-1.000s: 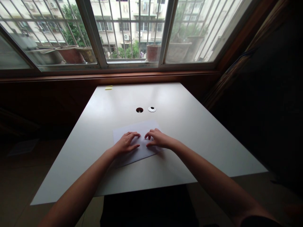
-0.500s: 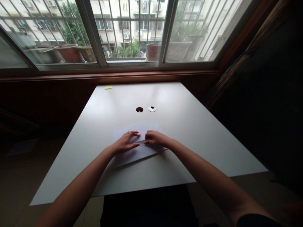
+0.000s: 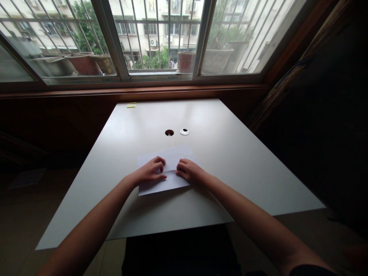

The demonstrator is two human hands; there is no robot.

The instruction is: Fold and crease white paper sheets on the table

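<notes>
A white sheet of paper [image 3: 163,186] lies in front of me with a crease or flap edge running across its middle. At the left side of the paper, my left hand [image 3: 151,170] rests with curled fingers and the thumb held apart, and nothing shows between them. On the right, my right hand [image 3: 190,170] has its fingers and thumb closed at the middle line of the paper, pinching it there. The paper's right part is partly hidden under that hand. Its near edge stands slightly off the table and casts a shadow.
The white table [image 3: 230,184] has a round cable hole [image 3: 169,132] and beside it a white grommet cover [image 3: 184,132]. A yellow sticker [image 3: 131,105] is at the far left corner. Beyond the table is a barred window [image 3: 156,38]. Another sheet [image 3: 27,178] lies on the floor at left.
My left hand has drawn slightly left and its fingers have curled in more. The near edge of the paper has shifted a little upward and away. My right hand stays nearly in place.
</notes>
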